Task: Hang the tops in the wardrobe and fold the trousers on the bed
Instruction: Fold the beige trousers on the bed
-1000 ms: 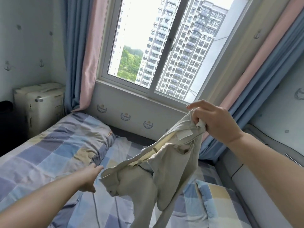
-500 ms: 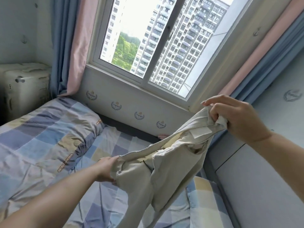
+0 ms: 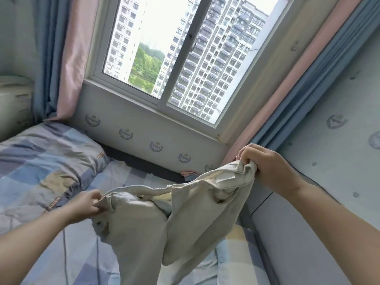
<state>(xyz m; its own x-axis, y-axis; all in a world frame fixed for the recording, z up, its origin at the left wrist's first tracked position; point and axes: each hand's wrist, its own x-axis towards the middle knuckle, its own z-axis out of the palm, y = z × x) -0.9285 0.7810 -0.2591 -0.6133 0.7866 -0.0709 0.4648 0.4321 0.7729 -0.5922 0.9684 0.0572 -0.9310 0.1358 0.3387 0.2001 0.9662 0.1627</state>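
Two hands hold one pair of beige trousers (image 3: pixel 141 221) in the air above the bed (image 3: pixel 61 254), which carries a blue, grey and tan checked cover. The right hand (image 3: pixel 267 167), raised and nearer the wall, has its fingers curled tightly round a bunched corner of the waistband, beside a pale sewn-in label; the left hand (image 3: pixel 86 204), lower and over the mattress, pinches the opposite end of the waistband between thumb and fingers. Between the two grips the waist opening sags in a shallow curve, and the legs hang down in loose, crumpled folds that leave the bottom of the view. By this drape the cloth appears soft, limp and light, with no stiffness of its own, so it should keep only the shape that the hands or the bed give it. It does not look slippery or fragile. The waistband, thicker and seamed, is probably the firmest place to hold; taking its two outer corners and pulling them apart should let the legs fall straight before the garment is laid flat for folding. A pillow (image 3: pixel 51 157) lies at the left, under the window (image 3: pixel 185 58).
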